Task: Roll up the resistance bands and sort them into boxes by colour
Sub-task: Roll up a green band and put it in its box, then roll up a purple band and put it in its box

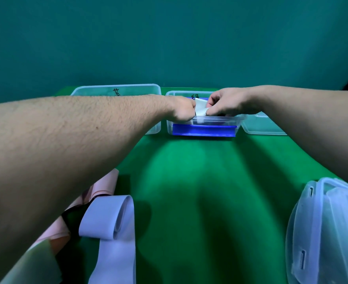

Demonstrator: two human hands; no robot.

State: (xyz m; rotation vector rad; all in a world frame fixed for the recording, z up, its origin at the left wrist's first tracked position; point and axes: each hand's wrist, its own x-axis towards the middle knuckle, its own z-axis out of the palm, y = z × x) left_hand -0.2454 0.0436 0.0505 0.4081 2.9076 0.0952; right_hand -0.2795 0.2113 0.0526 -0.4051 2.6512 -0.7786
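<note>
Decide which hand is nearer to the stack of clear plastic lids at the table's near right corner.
Right. The right hand is over the middle clear box, on the stack of clear plastic lids' side; the left hand, beside it, is slightly farther.

Three clear boxes stand in a row at the far edge: left box [115, 93], middle box [204, 126], right box [263, 125]. Two hands, left hand [182, 110] and right hand [224, 104], share one pale band [200, 108]. Near the front lie one lilac band [109, 222], a heap of pink bands [105, 185] too tangled to count, and one stack of clear lids [324, 232].

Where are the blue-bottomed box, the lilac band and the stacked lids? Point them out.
blue-bottomed box [203, 130]: head view, front wall.
lilac band [109, 218]: head view, flat top of the fold.
stacked lids [320, 228]: head view, top lid's surface.
</note>
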